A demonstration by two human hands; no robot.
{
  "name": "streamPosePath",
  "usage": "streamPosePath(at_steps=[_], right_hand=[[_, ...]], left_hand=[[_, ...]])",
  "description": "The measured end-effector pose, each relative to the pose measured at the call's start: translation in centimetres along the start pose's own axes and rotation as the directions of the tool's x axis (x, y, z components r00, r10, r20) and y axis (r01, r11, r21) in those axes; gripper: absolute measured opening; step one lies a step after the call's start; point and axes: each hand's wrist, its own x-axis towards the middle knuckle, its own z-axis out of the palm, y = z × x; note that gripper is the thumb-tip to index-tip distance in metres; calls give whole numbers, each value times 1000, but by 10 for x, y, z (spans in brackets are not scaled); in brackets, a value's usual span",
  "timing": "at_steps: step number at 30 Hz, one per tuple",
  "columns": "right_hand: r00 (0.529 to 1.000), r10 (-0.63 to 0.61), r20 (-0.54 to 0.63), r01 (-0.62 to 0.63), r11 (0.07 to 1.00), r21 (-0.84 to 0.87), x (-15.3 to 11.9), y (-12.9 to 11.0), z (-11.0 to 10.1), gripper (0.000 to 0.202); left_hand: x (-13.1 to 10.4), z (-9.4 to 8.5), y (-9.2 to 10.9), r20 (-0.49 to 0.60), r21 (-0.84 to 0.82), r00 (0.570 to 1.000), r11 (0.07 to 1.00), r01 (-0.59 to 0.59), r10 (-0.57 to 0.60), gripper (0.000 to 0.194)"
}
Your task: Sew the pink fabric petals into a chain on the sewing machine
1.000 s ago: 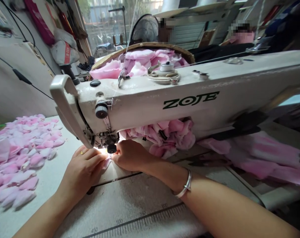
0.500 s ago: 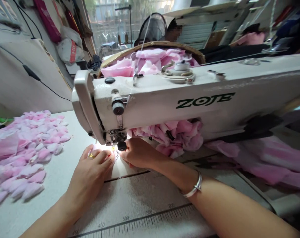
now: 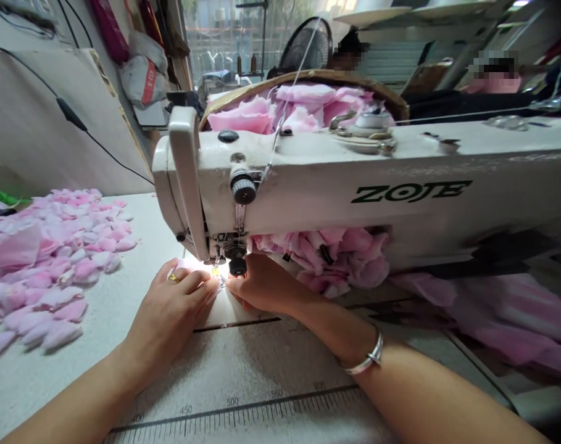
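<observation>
Nearest, at 6 o'clock, the table [image 3: 261, 364] is crossed by a printed ruler [image 3: 234, 414]. At 8 o'clock the left hand [image 3: 178, 302] is held with bent fingers against a pale pink piece [image 3: 187, 264], lit below the sewing machine's [image 3: 303, 197] head; whether it is pinched or pressed cannot be told. The right hand [image 3: 268, 285] is nearly closed, its fingertips partly hidden, its hold unclear. Since a second ago the view has been turned leftward, and the pink end near the fingertips has been lost from sight; the piece is judged to have been fed further in. Petal-like scraps [image 3: 62, 265] are spread at 9 o'clock.
</observation>
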Motion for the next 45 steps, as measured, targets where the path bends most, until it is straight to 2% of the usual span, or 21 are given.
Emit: streamPosePath(at_steps=[4, 10, 15, 20, 29, 38, 43, 45], right_hand=[[999, 27, 29, -28, 999, 39, -3, 1, -4, 35], [999, 20, 39, -23, 997, 70, -3, 1, -6, 34], [999, 37, 0, -37, 998, 59, -1, -2, -1, 24], [997, 75, 17, -76, 995, 67, 2, -2, 2, 20], [994, 109, 12, -109, 994, 17, 3, -2, 2, 21], [994, 111, -8, -110, 993, 50, 2, -3, 3, 21], [999, 41, -11, -41, 997, -65, -1, -4, -2, 23], [999, -4, -33, -1, 990, -139, -4, -5, -4, 22]], left_hand=[[0, -1, -1, 46, 37, 999, 999, -12, 10, 25], [-3, -1, -4, 63, -5, 998, 1000, 10, -9, 34], [-1, -3, -2, 73, 23, 997, 1000, -5, 3, 31], [0, -5, 1, 89, 56, 996, 998, -19, 14, 31], [2, -5, 1, 88, 37, 996, 999, -37, 33, 29], [4, -1, -5, 63, -26, 997, 999, -32, 34, 28], [3, 1, -8, 10, -107, 999, 993, -50, 51, 26], [3, 0, -8, -13, -140, 1000, 990, -20, 19, 20]])
